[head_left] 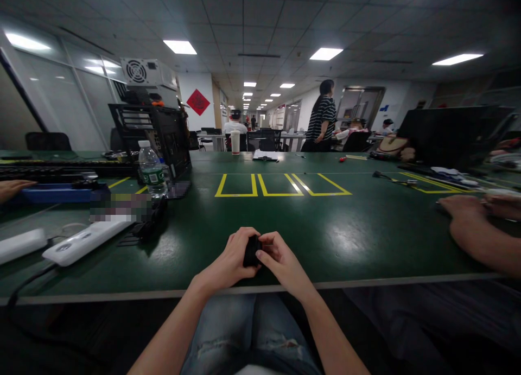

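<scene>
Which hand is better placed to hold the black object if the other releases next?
Probably the left hand, which curls around the black object from the left; the right hand apparently touches its right edge.

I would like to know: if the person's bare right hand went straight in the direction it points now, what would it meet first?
Probably the small black object, which the right hand seems to touch. The bare left hand is around its other side; the exact depth is unclear.
</scene>
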Motion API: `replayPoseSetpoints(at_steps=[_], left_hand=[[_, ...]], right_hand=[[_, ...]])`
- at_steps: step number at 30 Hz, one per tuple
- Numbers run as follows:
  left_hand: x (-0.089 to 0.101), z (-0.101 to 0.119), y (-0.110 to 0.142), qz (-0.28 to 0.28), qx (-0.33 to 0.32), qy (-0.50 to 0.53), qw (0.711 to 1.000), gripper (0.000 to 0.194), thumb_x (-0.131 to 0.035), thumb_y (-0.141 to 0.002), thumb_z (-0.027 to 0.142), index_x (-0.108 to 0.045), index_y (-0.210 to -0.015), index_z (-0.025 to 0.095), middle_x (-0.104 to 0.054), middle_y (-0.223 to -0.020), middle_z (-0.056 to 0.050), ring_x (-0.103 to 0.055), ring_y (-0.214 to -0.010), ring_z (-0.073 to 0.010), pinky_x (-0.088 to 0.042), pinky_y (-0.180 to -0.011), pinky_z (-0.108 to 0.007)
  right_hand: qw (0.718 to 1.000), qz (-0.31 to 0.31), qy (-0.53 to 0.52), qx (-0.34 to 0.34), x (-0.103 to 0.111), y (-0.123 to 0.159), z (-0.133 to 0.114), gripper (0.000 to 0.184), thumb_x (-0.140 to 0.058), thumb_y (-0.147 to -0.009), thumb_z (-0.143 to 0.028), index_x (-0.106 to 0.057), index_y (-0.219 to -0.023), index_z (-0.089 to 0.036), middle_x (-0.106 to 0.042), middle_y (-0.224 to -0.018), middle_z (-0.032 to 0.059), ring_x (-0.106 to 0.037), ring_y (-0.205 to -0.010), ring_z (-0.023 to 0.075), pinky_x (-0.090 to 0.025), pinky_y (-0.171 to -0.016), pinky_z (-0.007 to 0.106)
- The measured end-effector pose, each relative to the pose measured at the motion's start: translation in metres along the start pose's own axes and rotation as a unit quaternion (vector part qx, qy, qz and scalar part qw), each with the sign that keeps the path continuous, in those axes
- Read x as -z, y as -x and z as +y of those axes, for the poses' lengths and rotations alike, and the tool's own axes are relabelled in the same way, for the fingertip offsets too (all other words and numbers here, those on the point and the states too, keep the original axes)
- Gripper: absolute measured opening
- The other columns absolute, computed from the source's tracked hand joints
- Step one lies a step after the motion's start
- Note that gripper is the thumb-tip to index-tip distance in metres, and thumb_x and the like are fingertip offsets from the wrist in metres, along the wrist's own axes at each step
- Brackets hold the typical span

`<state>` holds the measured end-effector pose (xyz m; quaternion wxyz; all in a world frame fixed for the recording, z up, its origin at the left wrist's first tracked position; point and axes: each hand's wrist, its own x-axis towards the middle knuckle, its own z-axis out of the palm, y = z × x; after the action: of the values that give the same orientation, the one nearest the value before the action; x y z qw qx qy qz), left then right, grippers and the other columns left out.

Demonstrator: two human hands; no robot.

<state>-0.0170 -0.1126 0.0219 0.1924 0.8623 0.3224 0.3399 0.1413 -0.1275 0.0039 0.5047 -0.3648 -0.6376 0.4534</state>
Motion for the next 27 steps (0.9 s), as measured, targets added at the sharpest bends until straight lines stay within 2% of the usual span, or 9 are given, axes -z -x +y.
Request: replayPoseSetpoints(at_steps=[5, 9, 14, 20, 27], left_hand=[[0.0010, 0.0001, 0.0007, -0.004, 0.003, 0.004, 1.000, 0.057, -0.056, -0.062, 0.005, -0.035, -0.112, 0.023, -0.041, -0.108, -0.005, -0.040, -0.104, -0.0215, -0.033, -0.092, -0.037], [0.0011, -0.0016, 0.0018, -0.008, 0.004, 0.004, 1.000, 0.058, -0.056, -0.062, 0.005, -0.034, -0.112, 0.023, -0.041, -0.109, -0.005, -0.039, -0.105, -0.0216, -0.033, -0.092, -0.036], [0.0005, -0.0017, 0.0011, -0.007, 0.007, 0.001, 1.000, 0.057, -0.056, -0.061, 0.005, -0.035, -0.112, 0.023, -0.041, -0.109, -0.005, -0.040, -0.105, -0.0220, -0.033, -0.092, -0.037], [0.0006, 0.0000, -0.0002, -0.006, 0.006, 0.004, 1.000, 0.058, -0.056, -0.061, 0.005, -0.035, -0.112, 0.024, -0.042, -0.109, -0.005, -0.040, -0.105, -0.0225, -0.033, -0.092, -0.038], [0.0008, -0.0034, -0.0003, -0.011, 0.000, -0.004, 1.000, 0.060, -0.055, -0.060, 0.005, -0.034, -0.113, 0.023, -0.041, -0.110, -0.005, -0.039, -0.106, -0.0225, -0.032, -0.093, -0.037]], right_hand=[[1.000, -0.019, 0.011, -0.010, 0.0008, -0.0001, -0.0022, 0.022, -0.053, -0.078, -0.027, -0.047, -0.098, -0.021, -0.056, -0.097, 0.0027, -0.054, -0.096, 0.0163, -0.042, -0.087, 0.032], [1.000, -0.028, 0.005, 0.004, -0.0003, 0.0017, -0.0050, 0.020, -0.056, -0.076, -0.025, -0.047, -0.093, -0.021, -0.055, -0.092, 0.0007, -0.055, -0.093, 0.0156, -0.043, -0.084, 0.030], [1.000, -0.005, 0.018, 0.001, -0.0014, 0.0006, -0.0006, 0.018, -0.054, -0.077, -0.028, -0.047, -0.092, -0.021, -0.056, -0.087, 0.0000, -0.056, -0.087, 0.0152, -0.044, -0.078, 0.029], [1.000, -0.010, 0.008, -0.019, 0.0015, -0.0030, 0.0042, 0.026, -0.055, -0.076, -0.025, -0.047, -0.100, -0.021, -0.057, -0.099, 0.0040, -0.055, -0.095, 0.0171, -0.042, -0.086, 0.033], [0.999, -0.036, -0.021, 0.001, 0.0027, -0.0009, 0.0041, 0.024, -0.059, -0.072, -0.019, -0.046, -0.092, -0.022, -0.055, -0.092, 0.0005, -0.053, -0.096, 0.0161, -0.040, -0.089, 0.032]])
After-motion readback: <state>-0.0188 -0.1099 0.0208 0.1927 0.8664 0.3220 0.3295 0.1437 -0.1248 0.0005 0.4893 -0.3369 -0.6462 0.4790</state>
